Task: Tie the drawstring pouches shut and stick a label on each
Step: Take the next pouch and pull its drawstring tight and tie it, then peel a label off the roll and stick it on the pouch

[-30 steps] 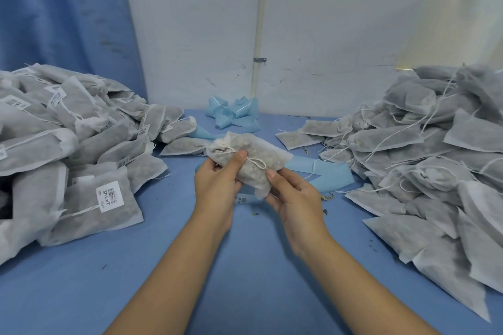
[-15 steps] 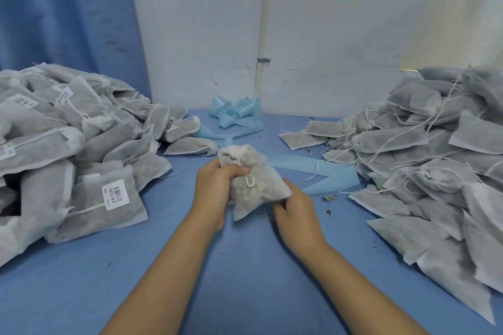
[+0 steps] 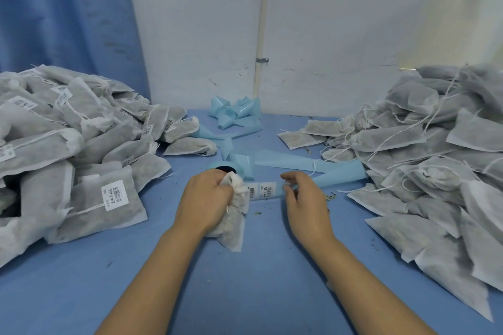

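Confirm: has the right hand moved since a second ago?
Yes. The right hand left the pouch and dropped rightward to the label strip on the table.

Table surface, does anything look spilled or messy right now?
Yes. Loose dried crumbs lie scattered on the blue table by the label strip and right hand, apparently spilled from pouches. Spent blue backing strips sit curled in a heap at the back.

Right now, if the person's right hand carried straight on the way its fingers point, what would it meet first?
Most likely the white label on the blue backing strip, just ahead of the right hand; whether they touch is unclear.
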Tool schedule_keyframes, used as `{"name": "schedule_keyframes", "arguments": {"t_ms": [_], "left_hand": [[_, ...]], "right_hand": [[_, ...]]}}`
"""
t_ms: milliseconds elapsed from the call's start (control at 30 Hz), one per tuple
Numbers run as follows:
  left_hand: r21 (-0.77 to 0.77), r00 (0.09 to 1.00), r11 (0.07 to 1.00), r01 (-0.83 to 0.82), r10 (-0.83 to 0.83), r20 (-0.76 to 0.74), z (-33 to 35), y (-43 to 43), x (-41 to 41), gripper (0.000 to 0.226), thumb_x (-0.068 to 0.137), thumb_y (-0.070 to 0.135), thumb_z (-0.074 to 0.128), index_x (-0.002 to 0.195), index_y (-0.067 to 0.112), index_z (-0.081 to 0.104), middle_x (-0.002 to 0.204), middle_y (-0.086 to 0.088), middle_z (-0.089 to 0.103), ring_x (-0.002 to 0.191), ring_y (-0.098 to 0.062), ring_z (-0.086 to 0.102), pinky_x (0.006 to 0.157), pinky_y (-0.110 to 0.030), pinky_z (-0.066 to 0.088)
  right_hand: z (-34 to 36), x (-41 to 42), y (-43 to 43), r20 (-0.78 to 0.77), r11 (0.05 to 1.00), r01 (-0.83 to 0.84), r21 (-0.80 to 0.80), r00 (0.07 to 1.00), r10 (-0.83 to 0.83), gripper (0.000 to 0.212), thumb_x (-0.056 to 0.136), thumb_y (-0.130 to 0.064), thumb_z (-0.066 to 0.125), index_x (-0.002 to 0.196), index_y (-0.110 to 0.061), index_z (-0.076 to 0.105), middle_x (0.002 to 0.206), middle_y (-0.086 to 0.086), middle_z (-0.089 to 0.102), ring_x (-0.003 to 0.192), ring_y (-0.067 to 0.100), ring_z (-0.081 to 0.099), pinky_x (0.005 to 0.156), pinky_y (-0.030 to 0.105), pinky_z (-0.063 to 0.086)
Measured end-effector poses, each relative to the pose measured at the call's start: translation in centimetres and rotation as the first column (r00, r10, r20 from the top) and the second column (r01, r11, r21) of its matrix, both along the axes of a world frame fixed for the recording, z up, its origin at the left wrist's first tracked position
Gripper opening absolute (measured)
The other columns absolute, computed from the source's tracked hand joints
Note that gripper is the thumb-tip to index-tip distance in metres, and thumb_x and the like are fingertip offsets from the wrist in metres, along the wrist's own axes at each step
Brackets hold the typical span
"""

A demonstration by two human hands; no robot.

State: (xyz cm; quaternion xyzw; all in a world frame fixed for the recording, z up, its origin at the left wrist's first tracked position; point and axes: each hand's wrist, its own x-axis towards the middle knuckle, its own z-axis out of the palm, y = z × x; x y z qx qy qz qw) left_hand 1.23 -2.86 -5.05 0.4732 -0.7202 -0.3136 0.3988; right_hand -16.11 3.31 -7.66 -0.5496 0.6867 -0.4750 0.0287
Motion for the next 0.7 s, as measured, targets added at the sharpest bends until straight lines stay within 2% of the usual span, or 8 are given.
{"name": "schedule_keyframes", "arguments": {"t_ms": [100,200,333,467,533,600,667,700], "left_hand": [[-0.029,0.994,1.0,-0.007,0.011,0.11,0.1,0.3,-0.3,0.012,0.058,0.019,0.043,0.061,0.009,0.049,0.065,0.004,0.056,0.066,-0.021,0.052,0.06,-0.04,0.043],[-0.043,0.983,0.999,-0.031,0.038,0.182,-0.3,0.4,-1.0,0.012,0.075,0.011,0.049,0.072,0.009,0.061,0.099,0.011,0.062,0.085,-0.021,0.056,0.074,-0.041,0.048],[-0.052,0.95,0.997,-0.051,0.064,0.306,-0.4,0.3,-1.5,0.022,0.084,0.017,0.047,0.094,0.023,0.065,0.13,0.017,0.05,0.105,-0.021,0.054,0.073,-0.031,0.037],[-0.107,0.957,0.992,0.063,-0.029,0.287,-0.8,0.5,-1.4,0.014,0.085,0.016,0.046,0.08,0.019,0.059,0.145,0.025,0.036,0.105,-0.008,0.05,0.07,-0.028,0.032],[-0.11,0.959,0.987,0.121,-0.087,0.269,-1.0,0.4,-1.3,0.015,0.086,0.016,0.047,0.085,0.019,0.061,0.144,0.029,0.037,0.106,-0.002,0.049,0.075,-0.027,0.036],[-0.09,0.961,0.985,0.148,-0.122,0.249,-0.9,0.3,-1.3,0.023,0.088,0.015,0.047,0.099,0.025,0.065,0.132,0.03,0.049,0.111,-0.005,0.051,0.084,-0.028,0.04],[-0.093,0.964,0.982,0.163,-0.139,0.226,-0.9,0.3,-1.3,0.019,0.087,0.013,0.048,0.086,0.027,0.061,0.096,0.023,0.061,0.093,-0.011,0.056,0.077,-0.031,0.042],[-0.097,0.966,0.983,0.158,-0.134,0.219,-1.0,0.3,-1.3,0.016,0.086,0.012,0.048,0.076,0.022,0.056,0.08,0.016,0.057,0.082,-0.014,0.055,0.07,-0.032,0.041]], "right_hand": [[0.0,0.0,-0.1,-0.004,1.0,0.017,-0.019,1.0,-0.017,0.022,0.098,-0.01,0.047,0.115,-0.012,0.059,0.103,-0.01,0.054,0.09,0.006,0.05,0.072,0.011,0.03],[-0.2,0.0,-0.2,-0.008,0.999,0.027,-0.02,1.0,-0.027,0.021,0.098,-0.009,0.047,0.114,-0.012,0.059,0.103,-0.01,0.054,0.09,0.005,0.049,0.072,0.011,0.03],[-0.3,0.2,-0.3,-0.043,1.0,-0.006,-0.003,0.999,0.006,0.021,0.098,-0.009,0.046,0.113,-0.012,0.059,0.105,-0.008,0.055,0.092,0.005,0.048,0.075,0.014,0.031],[-0.3,0.1,-0.1,-0.045,1.0,-0.014,0.025,0.999,0.015,0.023,0.096,-0.007,0.044,0.112,-0.015,0.059,0.103,-0.013,0.052,0.088,0.002,0.046,0.071,0.012,0.031],[-0.2,0.2,0.0,-0.017,0.999,-0.012,0.032,1.0,0.012,0.023,0.094,-0.007,0.046,0.108,-0.018,0.06,0.098,-0.016,0.054,0.079,-0.001,0.048,0.067,0.011,0.033],[0.0,0.3,0.1,0.016,0.999,-0.03,0.019,0.999,0.029,0.02,0.092,-0.009,0.048,0.102,-0.02,0.062,0.089,-0.02,0.054,0.077,-0.004,0.051,0.065,0.008,0.036],[0.1,0.5,0.2,0.02,0.998,-0.056,0.013,0.998,0.056,0.018,0.091,-0.011,0.05,0.099,-0.021,0.063,0.088,-0.02,0.054,0.081,-0.007,0.051,0.066,0.006,0.037],[0.1,0.6,0.2,0.02,0.998,-0.058,0.011,0.998,0.057,0.017,0.092,-0.012,0.05,0.099,-0.023,0.061,0.091,-0.019,0.055,0.083,-0.006,0.051,0.067,0.007,0.038]]}}
